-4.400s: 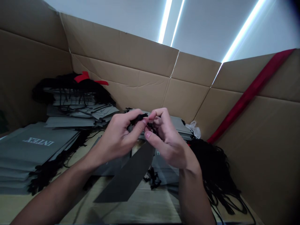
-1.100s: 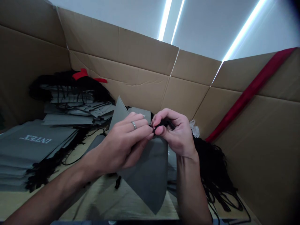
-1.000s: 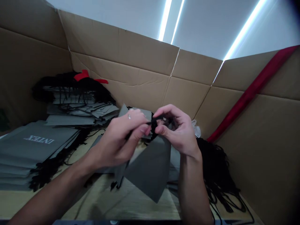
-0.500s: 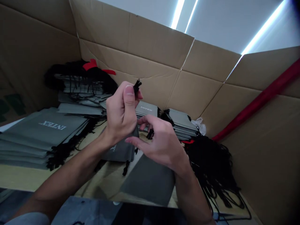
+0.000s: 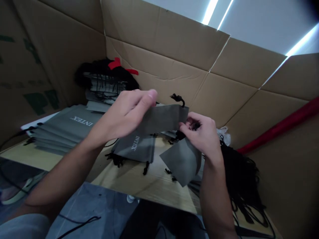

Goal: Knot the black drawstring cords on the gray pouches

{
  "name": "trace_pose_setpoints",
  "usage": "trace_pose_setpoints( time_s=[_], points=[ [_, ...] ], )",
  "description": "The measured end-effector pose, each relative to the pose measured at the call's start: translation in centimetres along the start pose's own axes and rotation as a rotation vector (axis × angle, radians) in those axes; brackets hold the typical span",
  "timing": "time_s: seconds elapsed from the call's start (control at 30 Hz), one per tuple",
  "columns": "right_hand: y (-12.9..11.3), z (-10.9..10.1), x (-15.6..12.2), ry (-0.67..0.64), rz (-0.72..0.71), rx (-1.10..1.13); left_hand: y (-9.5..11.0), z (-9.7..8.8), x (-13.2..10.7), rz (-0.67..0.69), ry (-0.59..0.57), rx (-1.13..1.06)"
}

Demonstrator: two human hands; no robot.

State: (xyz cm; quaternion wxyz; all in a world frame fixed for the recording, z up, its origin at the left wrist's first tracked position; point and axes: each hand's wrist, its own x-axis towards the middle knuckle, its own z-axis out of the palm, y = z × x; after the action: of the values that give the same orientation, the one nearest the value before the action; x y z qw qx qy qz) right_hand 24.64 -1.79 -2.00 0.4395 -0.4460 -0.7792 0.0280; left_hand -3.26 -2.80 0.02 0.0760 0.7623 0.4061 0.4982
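At the far left the cardboard wall (image 5: 37,66) carries green print that the frame edge cuts off. Below it lies a stack of flat grey bags (image 5: 72,127), the top one marked INTEX. Behind that stack sits a second pile (image 5: 106,88), half buried under black strings and topped by a red ribbon (image 5: 117,63); its bags are too dark to count.

The left hand (image 5: 124,113) comes in from the lower left and closes on the left end of a grey pouch (image 5: 164,118), held level above the tabletop (image 5: 149,182) in the middle of the frame. This hand is blurred, so how each finger sits is unclear. A black cord knot (image 5: 177,98) sticks up at the pouch's upper right corner.

Under the held pouch another pouch marked INTEX (image 5: 136,147) lies flat on the tabletop, with black cord ends at its lower edge. The right hand (image 5: 201,132) is curled and pinches the held pouch's right edge; its fingertips are partly hidden behind the cloth. Just below that hand is a third grey piece (image 5: 183,161); whether it hangs or lies flat I cannot tell.

To the right a heap of black cords (image 5: 241,176) spreads beside the right forearm, and a red strip (image 5: 281,127) runs along the cardboard at the right edge.
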Motion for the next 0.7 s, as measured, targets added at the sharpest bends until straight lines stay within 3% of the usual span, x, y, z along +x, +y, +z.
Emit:
trace_pose_setpoints(
  time_s=[0.07,0.1,0.2,0.27,0.37,0.5,0.7],
  points=[
    [0.4,0.7,0.2,0.041,-0.022,-0.009,-2.6,-0.3,-0.3,-0.36,0.015,-0.078],
    [0.5,1.2,0.2,0.053,-0.037,-0.016,-3.9,-0.5,-0.4,-0.47,-0.012,-0.106],
    [0.7,2.6,-0.1,0.069,-0.096,-0.063,-7.1,-0.8,-0.6,-0.658,-0.197,-0.239],
    [0.9,3.5,-0.4,0.047,-0.132,-0.093,-8.0,-0.7,-0.8,-0.741,-0.323,-0.402],
    [1.3,4.4,-1.0,-0.019,-0.117,-0.1,-8.6,0.1,-1.5,-0.801,-0.326,-0.57],
    [1.5,5.0,-1.2,-0.176,-0.03,-0.022,-9.4,1.7,-2.8,-0.747,-0.124,-0.538],
    [2.6,6.6,0.1,-0.426,0.18,0.129,-9.9,2.4,-4.1,-0.692,-0.054,-0.449]
  ],
)
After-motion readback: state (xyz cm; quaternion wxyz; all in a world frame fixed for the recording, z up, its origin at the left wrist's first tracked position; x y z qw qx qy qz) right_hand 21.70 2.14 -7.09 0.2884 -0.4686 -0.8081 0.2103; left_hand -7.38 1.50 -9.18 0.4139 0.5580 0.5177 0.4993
